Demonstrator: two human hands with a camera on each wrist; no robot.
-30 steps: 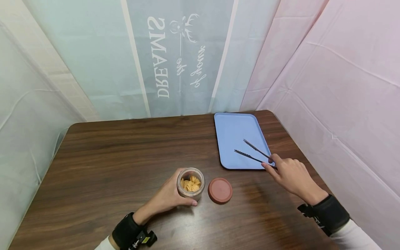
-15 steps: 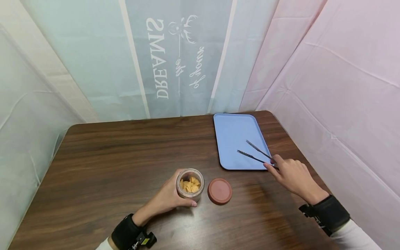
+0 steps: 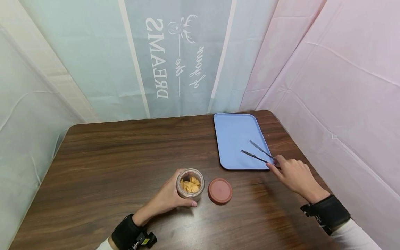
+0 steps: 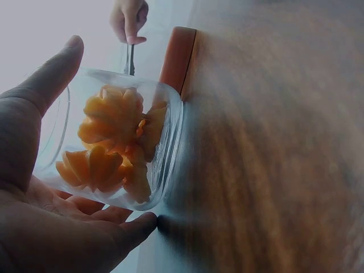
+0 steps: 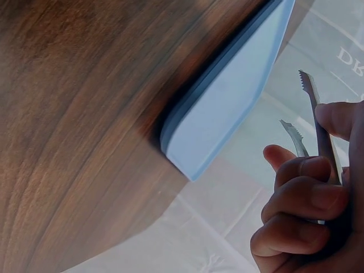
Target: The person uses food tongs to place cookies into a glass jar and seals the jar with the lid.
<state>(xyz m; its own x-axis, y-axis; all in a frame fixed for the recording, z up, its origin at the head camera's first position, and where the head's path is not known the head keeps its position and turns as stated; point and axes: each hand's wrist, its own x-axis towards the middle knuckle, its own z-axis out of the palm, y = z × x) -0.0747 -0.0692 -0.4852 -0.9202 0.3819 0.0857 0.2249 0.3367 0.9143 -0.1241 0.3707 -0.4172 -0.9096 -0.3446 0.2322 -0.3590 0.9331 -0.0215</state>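
Observation:
My left hand [image 3: 171, 194] grips a clear jar [image 3: 197, 197] that stands upright on the table, lidless. Fingers wrap its far side and the thumb lies along the near side. Inside are several yellow-orange ridged pieces [image 4: 111, 119], lying in the lower part of the jar. In my right hand [image 3: 293, 176] is a pair of metal tongs [image 3: 254, 156] with toothed tips, their two arms spread apart. The tips point left, over the near right part of a blue tray [image 3: 232, 135], with nothing between them. The right wrist view shows the tongs raised above the tray's level.
A reddish-brown round lid [image 3: 220, 191] lies flat on the dark wooden table [image 3: 125, 156], just right of the jar. The blue tray sits near the table's back right corner. Light cloth curtains [image 3: 109, 69] hang behind and at both sides.
My right hand has shifted slightly right, carrying the tongs with it; their arms stay spread. The left hand, jar, lid and tray keep their places.

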